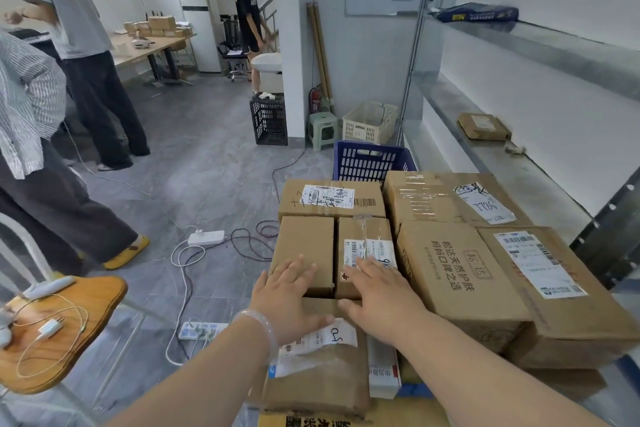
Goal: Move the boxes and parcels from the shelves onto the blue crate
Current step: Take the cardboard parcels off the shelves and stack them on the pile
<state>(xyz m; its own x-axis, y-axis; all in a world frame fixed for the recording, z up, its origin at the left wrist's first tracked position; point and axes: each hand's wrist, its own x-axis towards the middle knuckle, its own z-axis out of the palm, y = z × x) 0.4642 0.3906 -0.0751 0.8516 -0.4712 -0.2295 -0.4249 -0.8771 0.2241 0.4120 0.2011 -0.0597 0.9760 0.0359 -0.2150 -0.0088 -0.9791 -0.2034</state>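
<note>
Left hand (289, 295) flat on plain box (304, 243), right hand (381, 298) on labelled box (363, 236).

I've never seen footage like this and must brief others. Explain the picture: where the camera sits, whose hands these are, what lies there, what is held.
No machine here: a person wears one wide-angle camera on the head, looking forward and down, so both arms entering from below are that person's own. The left hand, with a bracelet, lies flat on a plain small box; the right hand lies flat on a taped small box beside it. Neither grips anything. These sit in a pile of cardboard boxes, with a blue crate behind. On the shelves at right lies a flat parcel.
</note>
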